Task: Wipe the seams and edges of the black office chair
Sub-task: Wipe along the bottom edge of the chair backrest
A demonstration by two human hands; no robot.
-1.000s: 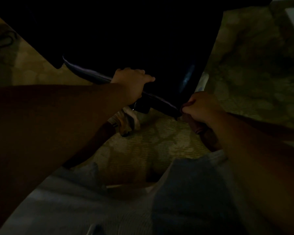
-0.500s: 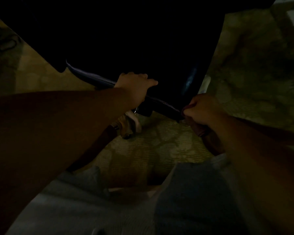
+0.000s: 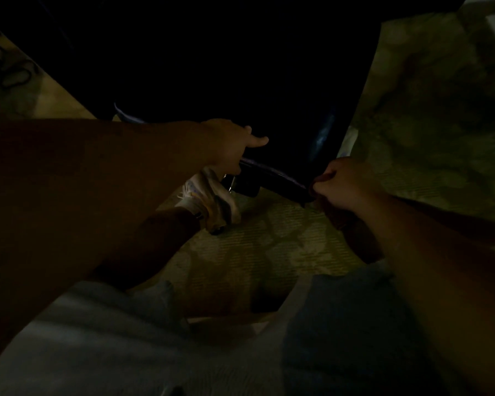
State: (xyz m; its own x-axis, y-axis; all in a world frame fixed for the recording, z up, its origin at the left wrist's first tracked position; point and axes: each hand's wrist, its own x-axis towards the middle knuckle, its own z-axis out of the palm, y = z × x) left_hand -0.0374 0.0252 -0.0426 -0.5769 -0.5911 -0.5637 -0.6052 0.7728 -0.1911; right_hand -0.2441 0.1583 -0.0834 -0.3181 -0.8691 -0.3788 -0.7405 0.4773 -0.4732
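Likely bracing: left hand point(image 3: 229, 147) grips the front edge of the black office chair point(image 3: 226, 67), which fills the upper frame, prob. to steady it. Right hand point(image 3: 343, 184) is curled tight at the seat's near corner, pinching something dark, poss. a cloth; too dim to tell.

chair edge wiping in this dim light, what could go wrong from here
1. The scene is very dark, so the black chair shows almost no seam detail; spots along the lower edge could easily be missed.
2. The right hand is bunched at the corner of that edge; whether it holds a cloth cannot be told, and fingers could get pinched there.
3. The left hand steadies the chair just above the white shoe; if the chair shifts, it may hit that foot.
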